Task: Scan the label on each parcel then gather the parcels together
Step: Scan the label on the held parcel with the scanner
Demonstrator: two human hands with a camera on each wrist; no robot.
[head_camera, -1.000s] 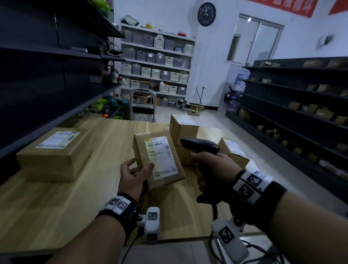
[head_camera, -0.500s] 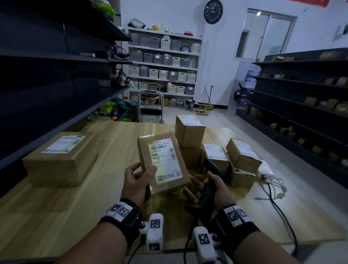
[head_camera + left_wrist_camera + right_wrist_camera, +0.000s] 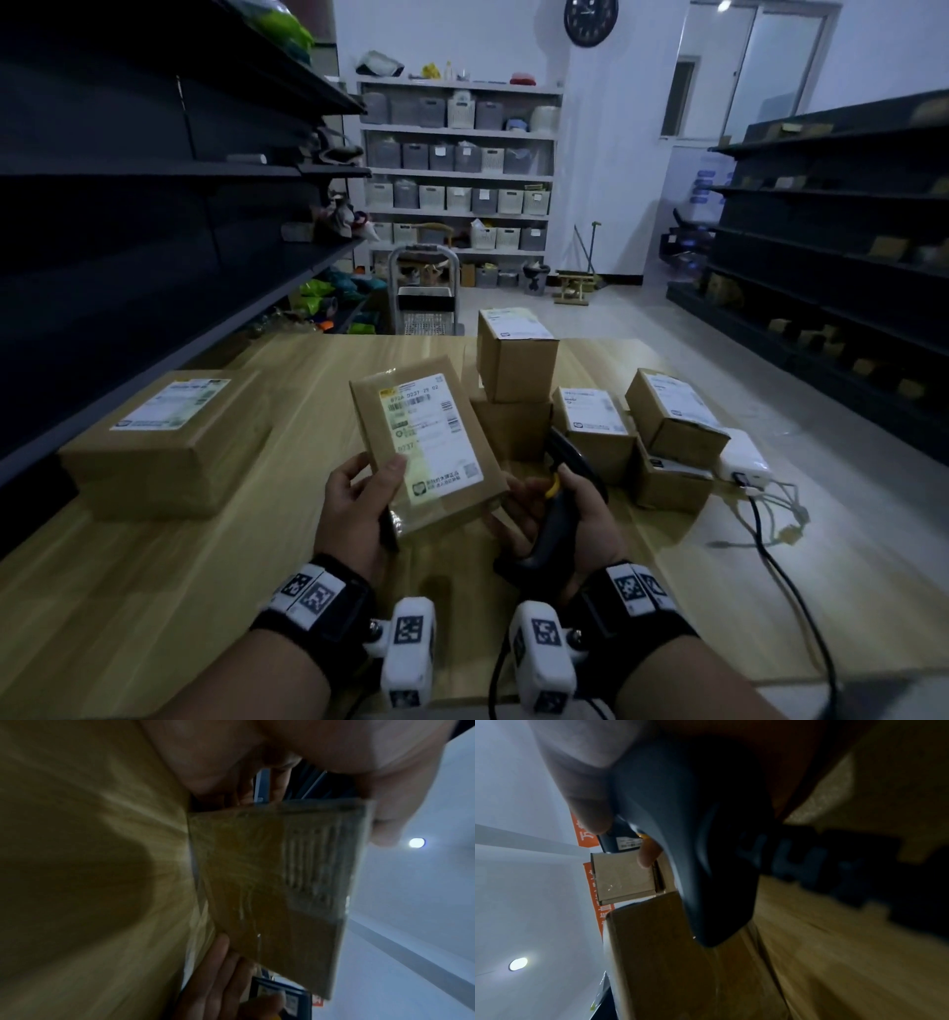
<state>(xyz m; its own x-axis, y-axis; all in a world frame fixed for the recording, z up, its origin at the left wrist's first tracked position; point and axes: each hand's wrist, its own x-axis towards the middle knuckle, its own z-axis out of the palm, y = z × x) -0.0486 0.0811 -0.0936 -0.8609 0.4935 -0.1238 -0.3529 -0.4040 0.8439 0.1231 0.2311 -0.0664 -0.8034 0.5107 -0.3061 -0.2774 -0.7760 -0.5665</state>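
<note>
My left hand [image 3: 359,506] grips a flat brown parcel [image 3: 426,447] by its lower left corner, thumb on the white label, which faces me. The parcel tilts above the wooden table [image 3: 154,591]. In the left wrist view the parcel [image 3: 270,882] shows edge-on between thumb and fingers. My right hand [image 3: 560,519] holds a black barcode scanner [image 3: 557,506] by its handle, head up, just right of the parcel; its fingers reach under the parcel's lower right edge. The scanner [image 3: 693,841] fills the right wrist view. Several labelled boxes [image 3: 590,411] are bunched behind the scanner.
A large labelled box [image 3: 164,442] lies at the table's left. A white adapter [image 3: 742,460] and dark cables [image 3: 770,539] trail over the right side. Dark shelving [image 3: 154,205] runs along the left and right; a cart [image 3: 423,293] stands beyond the table.
My right hand has dropped the scanner from aiming at the label to a head-up hold beside the parcel, and its fingers now reach under the parcel. The parcel stays in my left hand.
</note>
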